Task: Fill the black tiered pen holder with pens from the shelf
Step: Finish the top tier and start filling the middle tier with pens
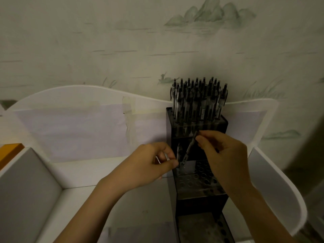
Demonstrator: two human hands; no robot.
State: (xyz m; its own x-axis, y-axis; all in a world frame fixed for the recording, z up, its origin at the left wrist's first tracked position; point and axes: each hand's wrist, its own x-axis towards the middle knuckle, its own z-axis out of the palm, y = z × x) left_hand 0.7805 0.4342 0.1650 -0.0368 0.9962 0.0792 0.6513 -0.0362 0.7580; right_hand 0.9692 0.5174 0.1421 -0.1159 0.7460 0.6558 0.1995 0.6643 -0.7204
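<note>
- Where the holder [199,204] steps down toward the viewer, its lowest and middle tiers show open holes.
- Left hand [150,165], fingers curled, pinches an upright pen [178,155] at the middle tier's left edge.
- Right hand [222,151] pinches the top of a tilted pen [190,146], its tip down over the middle tier.
- Top tier is packed with pens [198,99].
- White shelf [87,169] surrounds the holder; painted wall [122,41] behind.

- The right hand [222,155] covers the right part of the black tiered pen holder [199,199]'s middle tier.
- Below both hands, the holder's lowest tier runs off the bottom edge.
- Left of the left hand [150,165], an orange object [10,151] is cut off, unidentifiable.
</note>
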